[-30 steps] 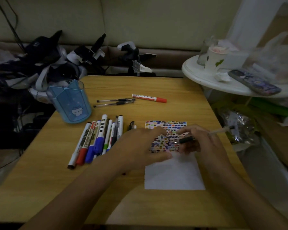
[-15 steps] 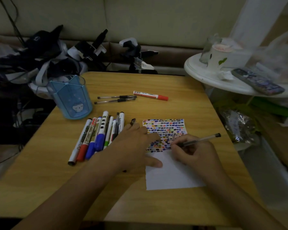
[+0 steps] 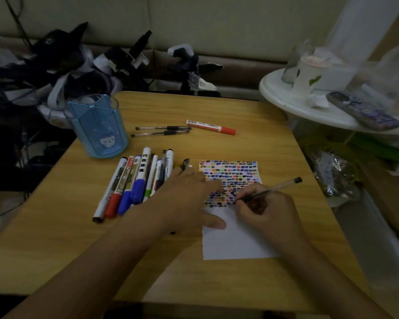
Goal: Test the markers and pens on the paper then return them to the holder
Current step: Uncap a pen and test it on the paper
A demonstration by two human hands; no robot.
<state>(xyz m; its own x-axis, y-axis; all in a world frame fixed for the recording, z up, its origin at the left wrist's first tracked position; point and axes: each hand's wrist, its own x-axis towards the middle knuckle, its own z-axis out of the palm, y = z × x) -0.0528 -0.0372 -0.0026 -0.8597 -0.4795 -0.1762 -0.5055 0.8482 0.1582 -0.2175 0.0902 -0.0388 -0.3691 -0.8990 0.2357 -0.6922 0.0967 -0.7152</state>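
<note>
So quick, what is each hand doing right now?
Left hand: open, fingers flat, pressing the paper down.
Right hand: holding a pen, tip at the colour marks.

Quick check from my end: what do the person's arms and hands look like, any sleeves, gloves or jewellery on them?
Both forearms are bare as far as the frame shows them, with no sleeves in view. The left hand and right hand wear no gloves. No rings, watch or wristbands show, though the dim light could hide small details.

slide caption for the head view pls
Right hand tests clear black pen on colour-dashed white paper, left hand steadying it.
</note>
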